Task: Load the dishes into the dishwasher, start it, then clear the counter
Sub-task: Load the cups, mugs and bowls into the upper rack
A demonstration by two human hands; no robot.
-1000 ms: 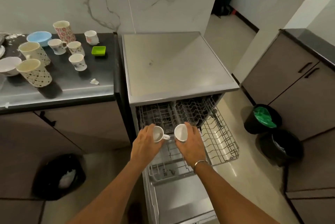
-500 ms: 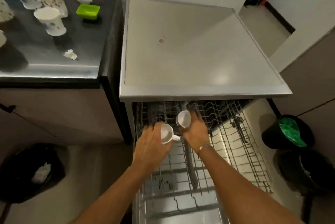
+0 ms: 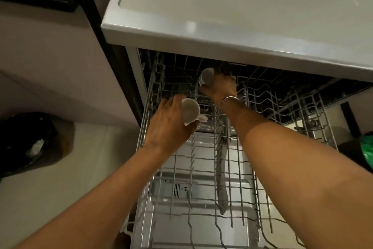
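Gripping one cup (image 3: 190,111) each — both hands (image 3: 168,127) over the rack (image 3: 262,95).

Dim, soft-focus view (wide-angle bending at edges), glare streaking the dishwasher top (image 3: 232,35).

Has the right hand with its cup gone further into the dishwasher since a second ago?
Yes. The right hand has carried its cup from the upper rack's front edge deeper in, under the dishwasher top.

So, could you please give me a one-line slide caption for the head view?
Left hand and right hand each carry a white cup into the dishwasher's pulled-out upper rack.
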